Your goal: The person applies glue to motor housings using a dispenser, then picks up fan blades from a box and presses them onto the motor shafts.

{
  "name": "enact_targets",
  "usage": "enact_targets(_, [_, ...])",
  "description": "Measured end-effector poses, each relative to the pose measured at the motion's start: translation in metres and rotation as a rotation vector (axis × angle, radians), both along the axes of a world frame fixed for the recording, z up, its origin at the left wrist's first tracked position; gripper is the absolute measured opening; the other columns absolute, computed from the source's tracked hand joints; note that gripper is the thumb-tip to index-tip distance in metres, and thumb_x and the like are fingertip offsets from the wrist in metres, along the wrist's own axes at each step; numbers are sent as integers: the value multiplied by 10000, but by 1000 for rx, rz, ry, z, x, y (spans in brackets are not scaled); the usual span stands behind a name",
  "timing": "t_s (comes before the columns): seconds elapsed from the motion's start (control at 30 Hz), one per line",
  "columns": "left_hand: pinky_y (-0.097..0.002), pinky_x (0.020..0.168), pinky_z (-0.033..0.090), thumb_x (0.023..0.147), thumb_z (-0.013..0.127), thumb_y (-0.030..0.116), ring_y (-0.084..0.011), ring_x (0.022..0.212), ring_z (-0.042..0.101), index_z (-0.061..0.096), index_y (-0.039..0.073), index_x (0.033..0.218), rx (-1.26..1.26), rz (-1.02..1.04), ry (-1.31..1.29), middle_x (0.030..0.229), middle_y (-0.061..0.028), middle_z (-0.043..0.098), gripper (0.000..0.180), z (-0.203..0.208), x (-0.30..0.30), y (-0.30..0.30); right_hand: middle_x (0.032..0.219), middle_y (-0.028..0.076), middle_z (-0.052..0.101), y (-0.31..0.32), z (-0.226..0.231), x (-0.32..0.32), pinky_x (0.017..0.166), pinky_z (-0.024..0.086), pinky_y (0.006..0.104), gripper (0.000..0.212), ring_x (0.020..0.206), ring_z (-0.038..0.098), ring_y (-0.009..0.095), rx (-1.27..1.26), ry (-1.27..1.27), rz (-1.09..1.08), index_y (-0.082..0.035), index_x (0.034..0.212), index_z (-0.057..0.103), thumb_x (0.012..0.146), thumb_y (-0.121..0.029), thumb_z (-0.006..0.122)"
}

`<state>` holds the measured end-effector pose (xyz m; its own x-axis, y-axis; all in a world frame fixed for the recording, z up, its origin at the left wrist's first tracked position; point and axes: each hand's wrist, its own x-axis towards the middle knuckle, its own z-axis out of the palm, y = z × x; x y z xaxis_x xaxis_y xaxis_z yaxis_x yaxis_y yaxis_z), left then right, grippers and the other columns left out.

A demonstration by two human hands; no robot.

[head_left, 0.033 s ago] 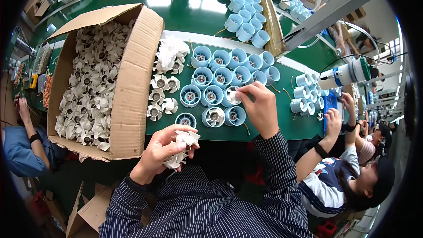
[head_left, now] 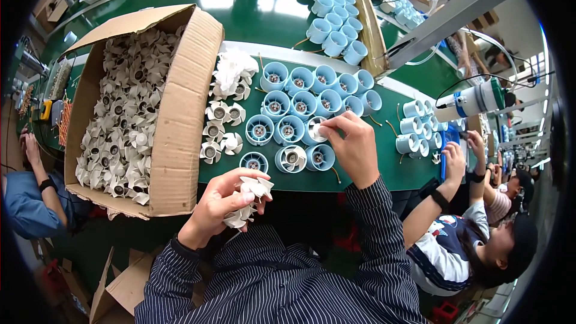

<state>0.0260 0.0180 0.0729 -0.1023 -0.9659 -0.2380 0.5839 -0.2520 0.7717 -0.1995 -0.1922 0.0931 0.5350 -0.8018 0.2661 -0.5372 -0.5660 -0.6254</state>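
Observation:
My left hand (head_left: 217, 204), low at the table's front edge, is closed around a few off-white fan impellers (head_left: 257, 188). Thumb and forefinger of my right hand (head_left: 357, 153) pinch a white fan impeller (head_left: 312, 132) at the mouth of a light-blue round housing; the fingertips hide part of it. Just in front, another blue housing (head_left: 290, 168) has an impeller (head_left: 294, 158) inside. Several more blue housings (head_left: 303, 105) stand open end up in rows, their motors showing. Loose impellers (head_left: 231, 143) lie between these rows and the cardboard box.
A big cardboard box (head_left: 183, 114) full of impellers stands on the left of the green table (head_left: 252, 12). White crumpled plastic (head_left: 231, 73) lies beside it. More blue housings stand farther back and at right, where a co-worker (head_left: 456, 246) sits near a blue tray (head_left: 450, 138).

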Motion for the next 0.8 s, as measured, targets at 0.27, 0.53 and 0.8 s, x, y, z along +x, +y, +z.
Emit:
enact_targets(0.27, [-292, 478, 603, 954, 709, 246, -231, 846, 718, 592, -33, 1368, -105, 21, 33, 1072, -207, 709, 512, -22, -3, -13, 894, 99, 692, 5, 6, 7, 707, 524, 377, 94, 765, 660, 261, -262, 144, 112, -40, 923, 758, 875, -109, 799])
enact_targets(0.53, [-288, 487, 605, 960, 710, 260, -224, 846, 716, 582, -38, 1375, -69, 43, 28, 1079, -206, 706, 526, -20, -5, -19, 838, 85, 648, 43, 29, 3, 678, 522, 357, 116, 751, 652, 234, -3, 146, 299, -25, 928, 704, 881, -93, 785])
enact_targets(0.8, [-280, 492, 607, 972, 695, 246, -213, 850, 717, 575, -40, 1382, -90, 35, 33, 1080, -197, 707, 514, -20, -7, -13, 819, 74, 675, 47, 34, 2, 638, 509, 300, 107, 681, 649, 169, 114, 3, 157, -1, 965, 675, 923, -66, 749])
